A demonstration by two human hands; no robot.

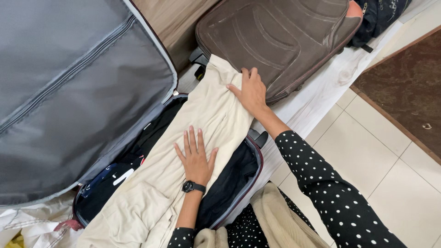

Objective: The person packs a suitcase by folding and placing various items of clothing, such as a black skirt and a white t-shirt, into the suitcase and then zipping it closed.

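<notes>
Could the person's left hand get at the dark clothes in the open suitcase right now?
Probably yes. The left hand lies flat on the cream trousers, and the dark clothes show uncovered right beside it in the open suitcase, with nothing between.
</notes>
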